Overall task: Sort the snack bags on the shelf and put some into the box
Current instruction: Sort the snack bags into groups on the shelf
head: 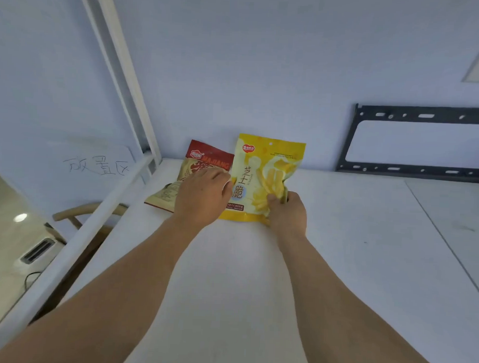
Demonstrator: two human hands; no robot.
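Observation:
A yellow snack bag (266,168) stands propped against the back wall on the white shelf top (229,276). My right hand (287,213) pinches its lower right edge. Left of it and partly behind leans a red and tan snack bag (191,168). My left hand (202,196) lies over the red bag's front, fingers curled at the seam between the two bags; its grip is hidden. No box is in view.
A white shelf post (122,76) rises at the back left, with a rail (95,225) along the left edge. A black metal bracket (413,144) leans on the wall at the back right. A sheet with handwriting (98,162) hangs left.

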